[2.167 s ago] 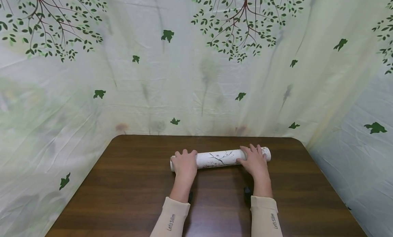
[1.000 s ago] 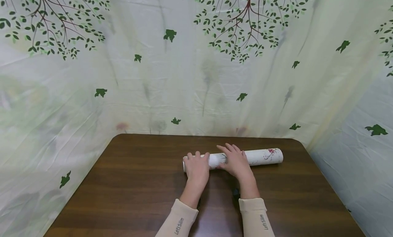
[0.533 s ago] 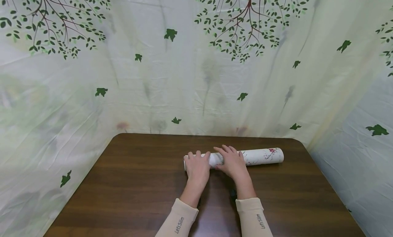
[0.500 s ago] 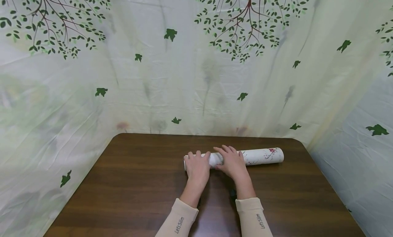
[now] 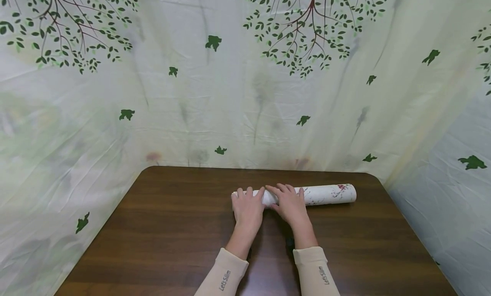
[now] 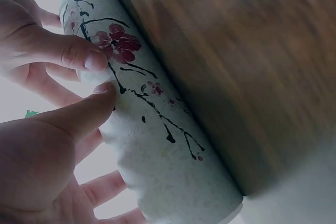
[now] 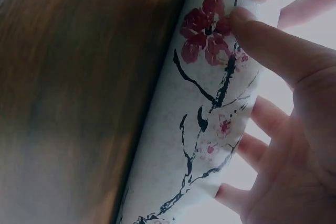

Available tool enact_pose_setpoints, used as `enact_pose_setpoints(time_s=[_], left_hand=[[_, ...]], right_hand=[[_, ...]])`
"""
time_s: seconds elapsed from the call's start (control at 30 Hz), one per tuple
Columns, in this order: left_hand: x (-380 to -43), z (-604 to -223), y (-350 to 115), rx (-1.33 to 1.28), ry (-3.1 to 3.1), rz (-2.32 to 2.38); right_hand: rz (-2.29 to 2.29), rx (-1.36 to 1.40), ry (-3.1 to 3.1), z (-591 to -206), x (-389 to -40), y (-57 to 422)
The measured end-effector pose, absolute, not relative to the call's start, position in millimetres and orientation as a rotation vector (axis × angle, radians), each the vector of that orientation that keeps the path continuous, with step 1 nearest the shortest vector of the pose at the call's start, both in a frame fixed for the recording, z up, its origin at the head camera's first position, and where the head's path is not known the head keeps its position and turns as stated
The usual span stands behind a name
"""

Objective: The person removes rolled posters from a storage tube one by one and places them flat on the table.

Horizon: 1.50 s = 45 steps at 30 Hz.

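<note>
A white wallpaper roll (image 5: 331,194), printed with dark branches and red blossoms, lies crosswise on the brown table, its right end tilted slightly away. My left hand (image 5: 248,207) holds it by the left end, thumb on the near side and fingers over the far side. Close beside it my right hand (image 5: 290,205) grips the roll left of its middle. In the left wrist view both thumbs press the roll near a red blossom (image 6: 123,43), tips almost meeting. The right wrist view shows another blossom (image 7: 206,30) under the right thumb (image 7: 278,48). Fingertips behind the roll are partly hidden.
The dark wooden table (image 5: 161,236) has rounded far corners. A pale curtain (image 5: 238,96) with printed leaves and branches hangs behind it and down both sides. A small dark object (image 5: 290,243) shows by the right wrist.
My right hand has slid left along the roll from its right end to beside my left hand. The roll and left hand have shifted right. Lately the two index fingertips have come closer together.
</note>
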<state>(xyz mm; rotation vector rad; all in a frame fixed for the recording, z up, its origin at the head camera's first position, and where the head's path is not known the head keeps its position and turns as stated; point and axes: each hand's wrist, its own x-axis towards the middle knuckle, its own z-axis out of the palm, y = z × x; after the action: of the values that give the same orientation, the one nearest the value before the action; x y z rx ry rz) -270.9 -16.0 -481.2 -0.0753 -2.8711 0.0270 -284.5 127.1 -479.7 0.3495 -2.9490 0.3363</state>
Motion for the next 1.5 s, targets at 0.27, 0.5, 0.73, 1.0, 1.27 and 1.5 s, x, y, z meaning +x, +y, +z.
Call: enact_pose_setpoints(time_s=[0.27,0.5,0.73,1.0,1.27,1.5], left_hand=[[-273,-485,-18,-0.094,-2.838,-0.001],[-274,-482,-22,-0.119,-2.825,-0.043],[-277,-476,-34,-0.123,-2.836,-0.166],[-284,-471,-64,-0.116,-2.841,-0.574],[-289,-472,-99,-0.059,-2.902,-0.877],[-298,-479,-115,-0.081,-2.866,-1.166]], right_hand=[[0.318,0.345,-2.935,-481,-284,126],[0.319,0.345,-2.935,-481,-285,126],[0.328,0.335,-2.936,-481,-285,127],[0.366,0.310,-2.950,-482,-287,128],[0.426,0.301,-2.963,-482,-288,129],[0.455,0.302,-2.964,-482,-288,130]])
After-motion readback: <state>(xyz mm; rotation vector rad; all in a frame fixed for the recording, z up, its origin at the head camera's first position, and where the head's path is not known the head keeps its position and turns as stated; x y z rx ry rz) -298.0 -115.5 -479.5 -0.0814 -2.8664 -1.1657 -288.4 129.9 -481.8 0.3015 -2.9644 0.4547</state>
